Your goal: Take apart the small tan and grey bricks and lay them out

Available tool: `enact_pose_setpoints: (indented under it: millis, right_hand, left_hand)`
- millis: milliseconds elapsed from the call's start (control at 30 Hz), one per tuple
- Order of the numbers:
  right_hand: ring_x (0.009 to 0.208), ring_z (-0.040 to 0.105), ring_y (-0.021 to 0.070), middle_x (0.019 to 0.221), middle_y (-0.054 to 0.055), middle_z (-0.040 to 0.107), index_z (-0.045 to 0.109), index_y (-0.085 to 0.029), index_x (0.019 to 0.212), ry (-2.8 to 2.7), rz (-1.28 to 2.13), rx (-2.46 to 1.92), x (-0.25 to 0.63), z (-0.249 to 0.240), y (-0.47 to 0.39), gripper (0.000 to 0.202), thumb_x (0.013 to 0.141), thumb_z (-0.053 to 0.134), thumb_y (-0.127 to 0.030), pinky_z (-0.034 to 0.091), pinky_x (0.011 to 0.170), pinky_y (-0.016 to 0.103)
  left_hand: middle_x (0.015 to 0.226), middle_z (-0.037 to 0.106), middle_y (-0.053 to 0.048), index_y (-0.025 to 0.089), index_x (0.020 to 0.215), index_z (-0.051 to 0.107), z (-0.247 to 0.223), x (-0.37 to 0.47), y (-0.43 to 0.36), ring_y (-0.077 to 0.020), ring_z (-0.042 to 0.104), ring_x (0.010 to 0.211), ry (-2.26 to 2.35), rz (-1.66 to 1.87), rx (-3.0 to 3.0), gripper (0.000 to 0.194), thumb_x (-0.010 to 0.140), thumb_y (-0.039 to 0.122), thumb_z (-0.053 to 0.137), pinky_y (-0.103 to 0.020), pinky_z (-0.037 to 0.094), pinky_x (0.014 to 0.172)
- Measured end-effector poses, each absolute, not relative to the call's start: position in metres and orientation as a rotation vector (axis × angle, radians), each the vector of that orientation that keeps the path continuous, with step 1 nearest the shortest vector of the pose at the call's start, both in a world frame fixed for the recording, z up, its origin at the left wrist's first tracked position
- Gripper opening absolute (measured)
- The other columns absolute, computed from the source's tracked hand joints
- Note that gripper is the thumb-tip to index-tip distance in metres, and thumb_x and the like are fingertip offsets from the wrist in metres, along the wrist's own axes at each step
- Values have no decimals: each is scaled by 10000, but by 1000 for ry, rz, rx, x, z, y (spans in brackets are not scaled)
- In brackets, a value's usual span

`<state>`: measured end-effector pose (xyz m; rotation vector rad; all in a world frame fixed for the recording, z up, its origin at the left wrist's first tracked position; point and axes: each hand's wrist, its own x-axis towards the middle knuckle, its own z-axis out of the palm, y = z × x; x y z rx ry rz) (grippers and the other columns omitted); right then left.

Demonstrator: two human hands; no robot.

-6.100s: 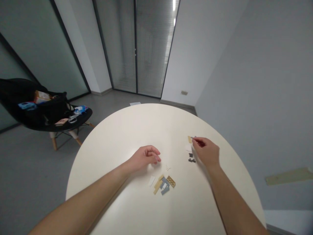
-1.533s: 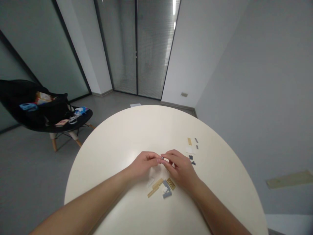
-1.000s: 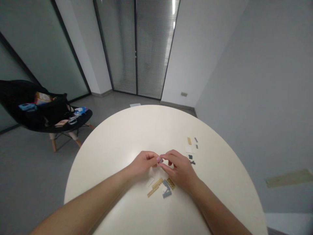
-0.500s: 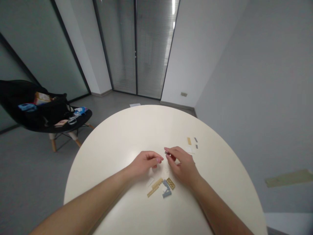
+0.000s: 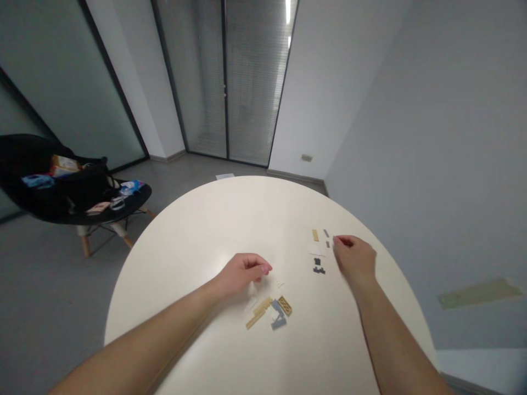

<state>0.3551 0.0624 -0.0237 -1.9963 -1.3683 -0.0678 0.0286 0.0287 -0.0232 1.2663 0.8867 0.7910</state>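
Resting at the middle of the round table, my left hand [image 5: 245,270] is closed, thumb against curled fingers; anything inside is hidden. My right hand [image 5: 354,257] is closed in a pinch farther right, its fingertips beside a small grey brick [image 5: 328,244]; I cannot make out what they hold. Near that spot lie a tan plate brick [image 5: 315,235], another grey brick [image 5: 326,233], a white flat piece [image 5: 317,249] and dark small bricks [image 5: 317,262]. Closer to me is a pile with a tan studded brick [image 5: 285,305], long tan bricks [image 5: 259,312] and grey bricks [image 5: 279,322].
The round cream table [image 5: 206,219] fills the middle. A black chair [image 5: 37,208] with a black bag [image 5: 88,184] and packets stands at the left. Behind are glass doors [image 5: 247,99], with a grey wall [image 5: 453,164] close on the right.
My right hand has moved right, away from my left hand, to beside the small grey bricks. The dark bricks it covered now show. My left hand stays nearly in place.
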Motion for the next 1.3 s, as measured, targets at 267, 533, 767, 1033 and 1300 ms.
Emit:
enact_pose_setpoints:
  millis: [267, 533, 767, 1033, 1300]
  right_hand:
    - [798, 658, 246, 840, 95, 736, 750, -186, 795, -1542, -101, -2224, 369, -37, 72, 288, 757, 531, -369, 453, 710, 328]
    - [810, 657, 258, 862, 111, 737, 756, -174, 828, -1623, -123, -2231, 368, -38, 73, 369, 815, 485, -424, 440, 697, 334]
    - [770, 656, 259, 824, 125, 733, 752, -161, 808, -1635, -152, -2212, 365, -37, 74, 426, 850, 436, -444, 425, 656, 334]
    - [797, 659, 244, 844, 85, 738, 754, -185, 807, -1577, -22, -2229, 360, -32, 72, 317, 754, 555, -426, 447, 706, 327]
    - [808, 663, 257, 843, 93, 740, 759, -189, 818, -1552, -83, -2244, 361, -34, 73, 326, 754, 537, -418, 449, 699, 329]
  left_hand:
    - [678, 633, -39, 114, 779, 708, -18, 29, 27, -115, 511, 591, 886, 786, 1259, 355, 657, 446, 744, -246, 396, 600]
    - [691, 632, -41, 113, 823, 710, -25, 28, 28, -117, 515, 608, 867, 773, 1308, 362, 721, 460, 698, -245, 395, 610]
    - [698, 639, -47, 117, 824, 715, -22, 27, 28, -124, 525, 612, 869, 766, 1315, 367, 715, 468, 703, -250, 399, 608]
    - [698, 643, -50, 110, 807, 712, -20, 27, 27, -119, 518, 606, 866, 761, 1308, 371, 698, 465, 715, -247, 401, 605]
    - [695, 634, -49, 108, 822, 706, -18, 29, 25, -124, 522, 615, 897, 728, 1373, 344, 737, 440, 671, -244, 406, 606]
